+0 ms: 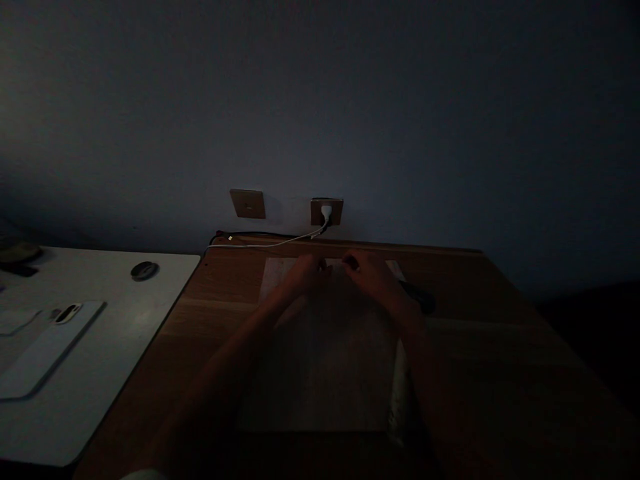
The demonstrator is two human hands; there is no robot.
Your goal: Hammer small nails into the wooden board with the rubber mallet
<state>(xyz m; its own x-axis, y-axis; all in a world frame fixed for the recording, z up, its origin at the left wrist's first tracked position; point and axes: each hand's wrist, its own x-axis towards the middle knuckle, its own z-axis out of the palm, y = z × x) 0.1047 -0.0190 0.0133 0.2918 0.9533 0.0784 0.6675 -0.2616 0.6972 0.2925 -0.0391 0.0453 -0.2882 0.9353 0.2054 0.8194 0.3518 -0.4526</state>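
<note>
A pale flat sheet [330, 373], which looks like paper or a thin board, lies on the wooden table in dim light. Over its far edge, my left hand [307, 272] is bent with thumb and fingers pinched together. My right hand [367, 270] faces it a short gap away, its fingers also curled into a pinch. Whatever sits between the fingertips of either hand is too dark and small to make out. Beside my right forearm, a pale roll-like object [399, 393] lies along the sheet's right side. A dark object [420, 297], partly hidden by my right wrist, rests nearby.
The wooden table [480, 373] meets a wall with two socket plates [247, 203]. A white plug [327, 211] has a cable [265, 245] running left along the table's back. On the left, a white table [120, 333] holds a round dark object [145, 270] and a pale flat case [55, 350].
</note>
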